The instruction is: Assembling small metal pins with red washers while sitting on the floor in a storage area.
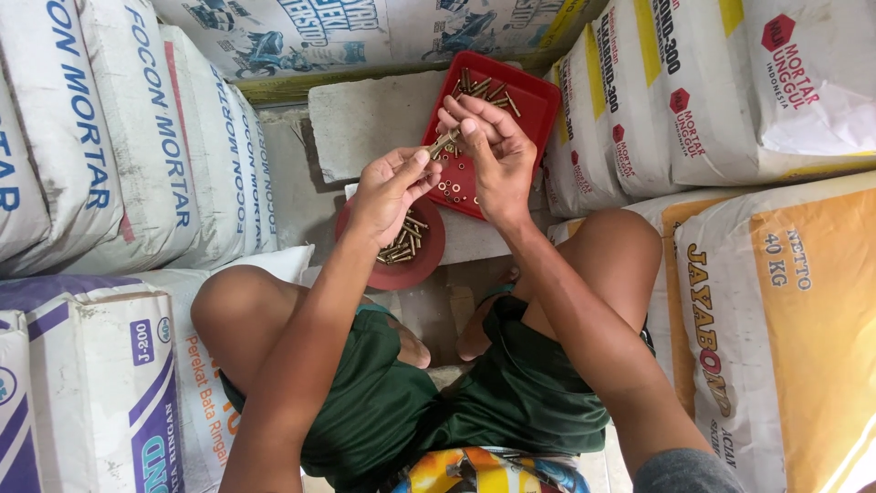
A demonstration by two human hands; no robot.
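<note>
Seen from above, a seated person in dark green shorts, knees spread to lower left and right of centre, both forearms reaching up toward the middle of the frame. Left hand just left of centre, fingers curled in, thumb and forefinger pinched narrow on the lower end of a brass-coloured bolt. Right hand just right of it, fingers bent and closed over the upper end of the same bolt, fingertips of both hands almost touching. Bolt held tilted, up in the air, above the near corner of a red square tray at upper centre. In that tray, a heap of more brass bolts at its far end and small loose washers or nuts scattered at its near end; which of the two, too small to tell. Below the left hand, a round red lid holding a small pile of finished-looking brass fasteners, partly hidden by the wrist. Both containers resting on pale concrete blocks. Stacked mortar sacks filling the left side, further white and orange sacks along the right, another sack across the top edge.
</note>
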